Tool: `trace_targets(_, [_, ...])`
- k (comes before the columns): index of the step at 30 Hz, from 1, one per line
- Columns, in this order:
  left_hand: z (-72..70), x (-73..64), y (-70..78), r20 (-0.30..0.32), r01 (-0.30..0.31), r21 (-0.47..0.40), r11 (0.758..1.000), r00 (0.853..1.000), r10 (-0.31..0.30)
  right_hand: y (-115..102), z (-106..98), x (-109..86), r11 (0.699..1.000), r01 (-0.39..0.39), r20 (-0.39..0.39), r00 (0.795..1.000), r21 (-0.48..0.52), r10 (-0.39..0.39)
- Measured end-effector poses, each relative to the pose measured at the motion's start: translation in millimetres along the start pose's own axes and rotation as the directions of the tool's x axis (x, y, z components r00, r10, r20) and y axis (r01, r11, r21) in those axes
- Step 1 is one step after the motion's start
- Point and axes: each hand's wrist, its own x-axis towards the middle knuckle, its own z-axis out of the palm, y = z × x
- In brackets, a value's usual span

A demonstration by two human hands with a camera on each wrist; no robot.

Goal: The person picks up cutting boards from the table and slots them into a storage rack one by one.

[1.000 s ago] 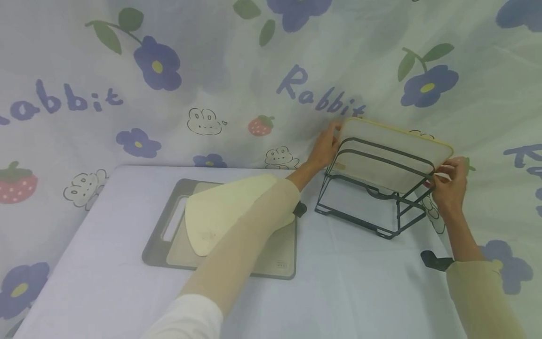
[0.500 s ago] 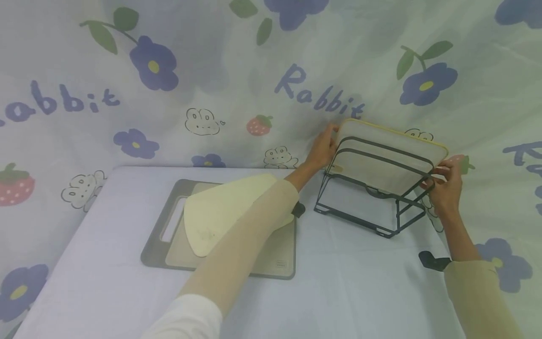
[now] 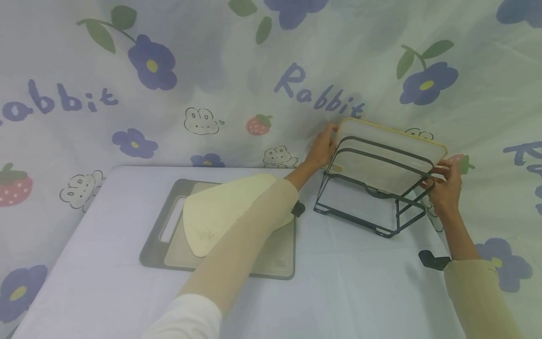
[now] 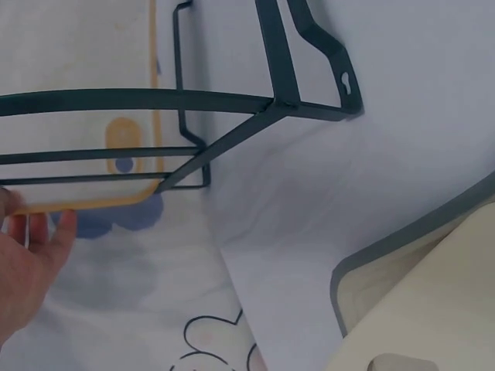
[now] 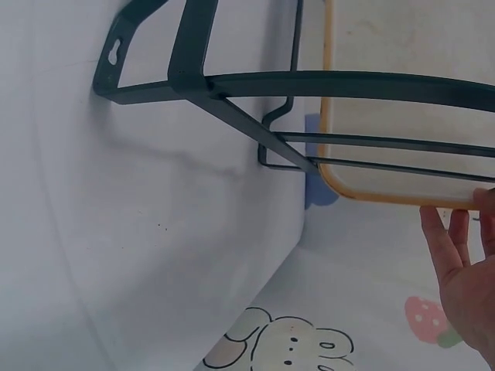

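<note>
A white cutting board (image 3: 394, 135) with a yellow edge stands tilted in a dark wire rack (image 3: 348, 220) at the right back of the table. My left hand (image 3: 322, 149) holds its left edge. In the left wrist view, the fingers (image 4: 62, 232) of that hand bend over the yellow rim beside the rack's bars. My right hand (image 3: 446, 189) grips the opposite edge; in the right wrist view its fingers (image 5: 441, 243) and thumb pinch the rim. The rack's bars cover part of the board.
A grey cutting board (image 3: 153, 255) lies flat on the white table (image 3: 338, 292) to the left. On it rests a cream fan-shaped sheet (image 3: 211, 219), partly covered by my left arm. A patterned cloth (image 3: 237, 70) hangs close behind the rack.
The white board's right edge has shifted slightly left, and my right hand has moved left with it. During the last half second almost nothing has moved.
</note>
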Motion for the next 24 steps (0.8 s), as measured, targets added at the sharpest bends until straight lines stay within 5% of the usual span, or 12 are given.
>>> trace_targets(24, [-3.2, 1.6, 0.9, 0.026, 0.047, 0.025, 0.999, 0.998, -0.048, 0.1, 3.0, 2.2, 0.998, -0.044, -0.031, 0.999, -0.038, 0.043])
